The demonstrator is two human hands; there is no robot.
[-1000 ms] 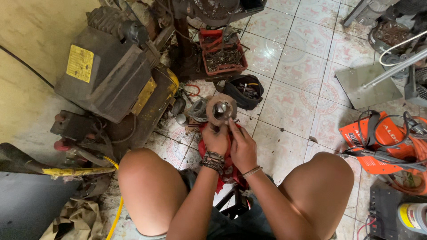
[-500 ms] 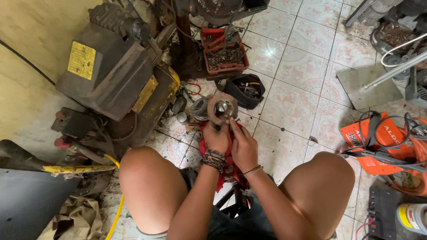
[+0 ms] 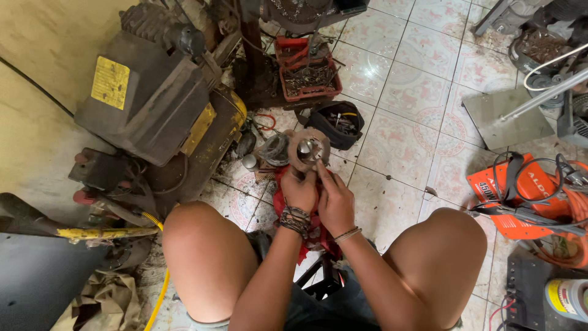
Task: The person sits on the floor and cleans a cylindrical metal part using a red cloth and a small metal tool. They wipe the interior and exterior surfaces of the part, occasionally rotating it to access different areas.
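Left hand (image 3: 298,189) clasped round rusty flanged hub (image 3: 308,149), right hand (image 3: 334,202) fingers (image 3: 320,170) touching its rim; yellow rectangular label (image 3: 110,83) on dark compressor housing (image 3: 144,104), upper left.

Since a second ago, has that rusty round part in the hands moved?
Yes. The rusty round part shifted slightly right, closer to the black tool bag.

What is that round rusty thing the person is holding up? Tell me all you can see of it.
The rusty disc-shaped metal part is brown and round, with a shiny metal hub or shaft end at its centre. It is held above the tiled floor, face toward the camera. The left hand grips it from below; the right hand has fingertips at its lower edge.
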